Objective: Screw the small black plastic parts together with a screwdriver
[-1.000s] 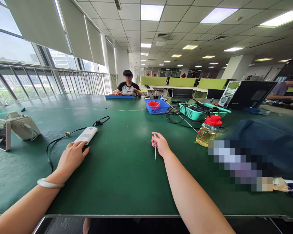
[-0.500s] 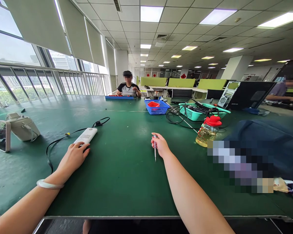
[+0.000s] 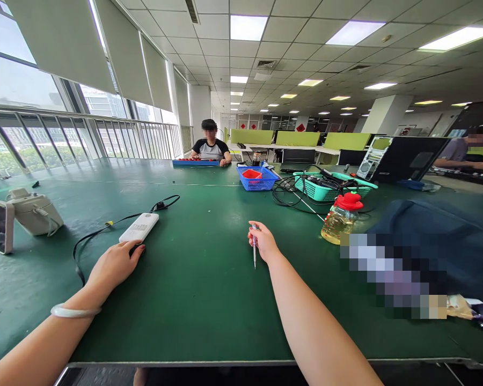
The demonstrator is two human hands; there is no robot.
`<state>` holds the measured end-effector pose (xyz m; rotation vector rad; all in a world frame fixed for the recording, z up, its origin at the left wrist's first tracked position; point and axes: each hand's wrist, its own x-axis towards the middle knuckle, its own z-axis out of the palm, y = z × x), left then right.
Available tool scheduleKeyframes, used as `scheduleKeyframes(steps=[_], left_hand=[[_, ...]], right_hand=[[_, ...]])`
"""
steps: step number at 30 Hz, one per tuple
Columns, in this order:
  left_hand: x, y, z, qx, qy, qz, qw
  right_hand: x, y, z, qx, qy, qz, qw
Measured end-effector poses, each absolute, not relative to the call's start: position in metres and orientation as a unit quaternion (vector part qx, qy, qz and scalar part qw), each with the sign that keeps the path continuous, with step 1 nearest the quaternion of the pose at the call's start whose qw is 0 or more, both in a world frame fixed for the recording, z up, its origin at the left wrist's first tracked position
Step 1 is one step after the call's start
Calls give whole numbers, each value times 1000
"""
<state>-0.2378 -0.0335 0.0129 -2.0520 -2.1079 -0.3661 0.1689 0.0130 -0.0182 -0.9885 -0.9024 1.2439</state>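
Observation:
My left hand (image 3: pixel 115 264) grips the near end of a white power strip (image 3: pixel 142 225) lying on the green table (image 3: pixel 209 300). Its thumb rests along the right side, and the fingertips at the left edge are hidden. A black cord (image 3: pixel 92 236) runs beside the strip, its plug (image 3: pixel 160 206) lying beyond the far end. In the middle of the table my right hand (image 3: pixel 265 242) is closed around the clear handle of a slim screwdriver (image 3: pixel 255 255). The metal tip points down, just above or at the tabletop; I cannot tell which.
Left stands a beige device with a screen (image 3: pixel 32 214). Farther off are a blue basket (image 3: pixel 256 182), a teal basket (image 3: pixel 317 192) of cables and a red-lidded bottle (image 3: pixel 341 217). A dark cloth bag (image 3: pixel 438 230) lies right. Across the table sits a person (image 3: pixel 210 147).
My left hand has drawn back slightly toward me along the power strip. My right hand holds the screwdriver almost unmoved. The person opposite has lowered a hand to the table.

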Motion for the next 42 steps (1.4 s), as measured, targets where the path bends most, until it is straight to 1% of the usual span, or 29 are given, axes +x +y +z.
scheduleKeyframes(steps=[6, 10, 14, 18, 20, 24, 27, 29, 32, 35, 38, 39, 42], left_hand=[[-254, -32, 9, -740, -649, -146, 97], [-239, -34, 17, -796, -579, -152, 88], [-185, -38, 32, -846, -510, -154, 28], [-104, -37, 44, -898, -410, -160, -25], [-63, -30, 46, -908, -386, -154, -50], [-4, -8, 36, -903, -401, -139, -67], [13, 6, 21, -891, -425, -143, -75], [13, 12, 12, -881, -437, -160, -87], [4, 16, 3, -866, -448, -191, -114], [-5, 20, -1, -852, -459, -208, -143], [-9, 25, -3, -850, -456, -211, -156], [-9, 26, -4, -854, -449, -211, -158], [-8, 28, -5, -864, -426, -219, -158]], right_hand=[[170, 17, -20, -429, -366, 556, 611], [174, 21, -18, -431, -367, 591, 575], [184, 21, -14, -408, -378, 629, 543], [192, 19, -12, -374, -384, 646, 543], [194, 19, -14, -358, -385, 651, 547], [197, 17, -19, -323, -376, 653, 573], [198, 15, -21, -303, -372, 644, 596], [197, 12, -19, -315, -381, 629, 600], [196, 5, -13, -350, -415, 566, 621], [196, -8, -3, -380, -506, 445, 633], [195, -25, 9, -405, -617, 300, 605], [194, -30, 12, -401, -650, 246, 597], [191, -41, 18, -355, -762, 89, 534]])
